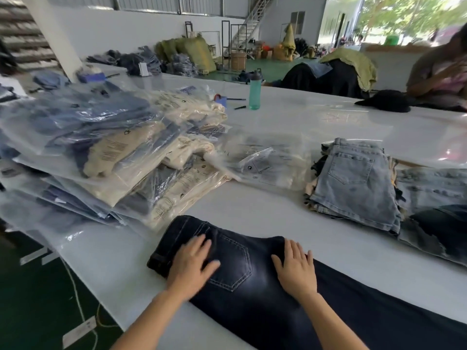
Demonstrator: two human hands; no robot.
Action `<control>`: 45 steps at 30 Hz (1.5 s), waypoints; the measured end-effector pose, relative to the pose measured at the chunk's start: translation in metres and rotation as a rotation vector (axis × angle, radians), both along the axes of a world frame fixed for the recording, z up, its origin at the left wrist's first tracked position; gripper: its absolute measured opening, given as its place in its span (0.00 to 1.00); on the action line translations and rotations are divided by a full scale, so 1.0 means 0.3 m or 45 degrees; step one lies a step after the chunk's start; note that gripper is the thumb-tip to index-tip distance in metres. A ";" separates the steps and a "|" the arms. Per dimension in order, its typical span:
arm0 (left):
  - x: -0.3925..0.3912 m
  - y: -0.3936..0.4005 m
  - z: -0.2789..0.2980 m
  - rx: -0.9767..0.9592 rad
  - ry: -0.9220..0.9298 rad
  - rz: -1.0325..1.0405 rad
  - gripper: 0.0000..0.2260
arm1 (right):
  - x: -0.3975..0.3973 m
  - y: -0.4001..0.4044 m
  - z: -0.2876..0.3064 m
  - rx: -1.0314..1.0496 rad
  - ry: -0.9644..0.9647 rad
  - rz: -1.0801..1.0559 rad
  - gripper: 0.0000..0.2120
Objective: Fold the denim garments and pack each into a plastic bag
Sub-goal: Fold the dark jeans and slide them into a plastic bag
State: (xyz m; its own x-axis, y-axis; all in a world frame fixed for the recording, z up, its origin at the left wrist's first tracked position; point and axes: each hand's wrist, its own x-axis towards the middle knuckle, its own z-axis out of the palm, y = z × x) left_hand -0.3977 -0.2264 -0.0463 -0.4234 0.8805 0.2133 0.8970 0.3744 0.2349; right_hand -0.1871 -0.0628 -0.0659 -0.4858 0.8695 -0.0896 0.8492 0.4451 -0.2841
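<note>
Dark denim jeans (240, 263) lie flat on the white table (252, 210), back pocket up, waistband to the left, the legs running off to the lower right. My left hand (193, 261) rests palm down near the waistband, fingers spread and slightly blurred. My right hand (295, 269) lies flat on the seat of the jeans, right of the pocket. Empty clear plastic bags (262, 160) lie beyond the jeans. A stack of light denim shorts (353, 183) sits to the right.
A big pile of bagged garments (108, 152) fills the left of the table. A teal bottle (254, 90) and pens stand further back. Another person (439, 74) sits at the far right behind a black cloth (385, 101). The table's near edge drops to a green floor.
</note>
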 end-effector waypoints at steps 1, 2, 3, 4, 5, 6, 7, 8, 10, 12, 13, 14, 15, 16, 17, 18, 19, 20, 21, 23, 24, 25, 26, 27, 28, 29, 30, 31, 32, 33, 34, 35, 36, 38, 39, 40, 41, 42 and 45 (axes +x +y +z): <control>0.029 0.003 -0.019 -0.082 0.114 -0.080 0.36 | -0.010 -0.002 0.004 -0.015 -0.030 -0.034 0.30; 0.053 -0.003 -0.036 -0.146 0.151 -0.092 0.35 | -0.029 -0.006 0.013 -0.029 -0.044 -0.072 0.30; 0.065 -0.010 -0.052 -0.158 0.155 -0.087 0.34 | -0.059 -0.012 0.025 -0.020 -0.028 -0.096 0.29; 0.073 -0.017 -0.055 -0.131 0.152 -0.090 0.34 | -0.098 -0.027 0.039 0.016 0.010 -0.064 0.29; 0.079 -0.022 -0.058 -0.054 0.162 -0.086 0.33 | -0.148 -0.052 0.054 0.071 0.065 0.054 0.28; 0.082 -0.026 -0.064 0.053 0.184 -0.083 0.33 | -0.208 -0.088 0.069 0.100 0.122 0.246 0.28; 0.084 -0.034 -0.085 0.177 0.197 -0.118 0.31 | -0.269 -0.132 0.076 0.080 0.176 0.464 0.27; 0.091 -0.043 -0.105 0.313 0.186 -0.168 0.29 | -0.326 -0.175 0.074 0.014 0.205 0.647 0.25; 0.100 -0.066 -0.133 0.525 0.098 -0.247 0.26 | -0.397 -0.224 0.046 -0.094 0.159 0.828 0.23; 0.079 -0.084 -0.129 0.659 -0.037 -0.228 0.23 | -0.409 -0.207 0.012 -0.045 0.056 0.801 0.23; 0.047 -0.085 -0.102 0.735 -0.131 -0.167 0.20 | -0.407 -0.188 0.001 -0.004 0.028 0.757 0.24; 0.007 -0.086 -0.068 0.802 -0.198 -0.067 0.15 | -0.402 -0.173 -0.006 0.025 0.008 0.720 0.24; -0.041 -0.085 -0.037 0.845 -0.225 0.088 0.10 | -0.401 -0.162 -0.007 0.042 -0.007 0.687 0.25; -0.092 -0.080 -0.004 0.814 -0.214 0.300 0.06 | -0.405 -0.159 -0.005 0.046 -0.021 0.657 0.25; -0.141 -0.076 0.021 0.672 -0.247 0.508 0.07 | -0.411 -0.163 -0.001 0.041 -0.031 0.637 0.25; -0.181 -0.069 0.041 0.440 -0.356 0.688 0.14 | -0.415 -0.171 -0.001 0.031 -0.039 0.618 0.26; -0.208 -0.059 0.049 0.193 -0.512 0.811 0.22 | -0.416 -0.182 -0.002 0.020 -0.042 0.595 0.26; -0.221 -0.050 0.049 0.018 -0.679 0.852 0.26 | -0.412 -0.191 -0.004 0.008 -0.040 0.577 0.26; -0.225 -0.037 0.043 -0.017 -0.819 0.822 0.26 | -0.407 -0.199 -0.001 -0.003 -0.030 0.569 0.27; -0.248 -0.022 0.041 0.173 -0.930 0.664 0.16 | -0.407 -0.208 0.005 -0.036 0.027 0.575 0.30; -0.269 -0.017 0.049 0.245 -0.833 0.572 0.14 | -0.405 -0.204 0.006 -0.034 0.081 0.565 0.30; -0.302 -0.014 0.056 0.283 -0.685 0.518 0.18 | -0.398 -0.191 0.007 -0.013 0.138 0.526 0.28; -0.339 -0.018 0.057 0.292 -0.528 0.514 0.22 | -0.374 -0.170 0.009 0.004 0.172 0.458 0.26; -0.378 -0.028 0.048 0.281 -0.402 0.548 0.25 | -0.337 -0.138 0.011 0.007 0.168 0.385 0.25; -0.414 -0.042 0.022 0.249 -0.360 0.586 0.26 | -0.283 -0.102 0.009 0.002 0.105 0.330 0.24; -0.441 -0.060 -0.018 0.204 -0.370 0.622 0.25 | -0.221 -0.064 0.003 -0.007 0.013 0.297 0.24; -0.455 -0.073 -0.051 0.148 -0.384 0.645 0.22 | -0.154 -0.024 -0.004 -0.017 -0.059 0.252 0.24; -0.460 -0.081 -0.078 0.073 -0.401 0.653 0.19 | -0.084 0.020 -0.006 -0.037 -0.113 0.174 0.24; -0.460 -0.088 -0.110 0.011 -0.423 0.648 0.16 | -0.011 0.065 0.000 -0.086 -0.154 0.065 0.24; -0.455 -0.087 -0.134 -0.048 -0.411 0.655 0.16 | 0.055 0.104 0.012 -0.156 -0.175 -0.065 0.24; -0.437 -0.075 -0.144 -0.098 -0.329 0.690 0.17 | 0.111 0.133 0.025 -0.213 -0.165 -0.204 0.23; -0.402 -0.056 -0.133 -0.068 -0.182 0.718 0.20 | 0.154 0.151 0.038 -0.210 -0.140 -0.327 0.23; -0.344 -0.031 -0.103 0.039 -0.024 0.677 0.21 | 0.175 0.160 0.050 -0.137 -0.094 -0.416 0.22; -0.167 0.037 0.009 0.281 0.167 0.402 0.19 | 0.138 0.151 0.081 0.008 0.080 -0.436 0.19; -0.066 0.078 0.056 0.333 0.150 0.230 0.18 | 0.091 0.135 0.098 -0.012 0.159 -0.372 0.18; 0.032 0.113 0.088 0.351 0.125 0.090 0.17 | 0.036 0.116 0.107 -0.075 0.196 -0.293 0.18; 0.117 0.139 0.088 0.330 0.120 -0.020 0.16 | -0.015 0.099 0.110 -0.147 0.195 -0.232 0.18; 0.190 0.152 0.071 0.270 0.120 -0.097 0.18 | -0.055 0.088 0.114 -0.220 0.183 -0.208 0.18; 0.320 0.136 -0.022 0.009 -0.041 -0.167 0.37 | -0.093 0.102 0.129 -0.402 0.214 -0.244 0.16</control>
State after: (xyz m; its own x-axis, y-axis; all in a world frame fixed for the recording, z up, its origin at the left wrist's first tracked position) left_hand -0.3015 -0.1855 -0.0529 -0.3112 0.9274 0.2077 0.9301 0.2524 0.2667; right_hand -0.2151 -0.0322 -0.0273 -0.3480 0.8882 -0.2998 0.8384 0.1518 -0.5236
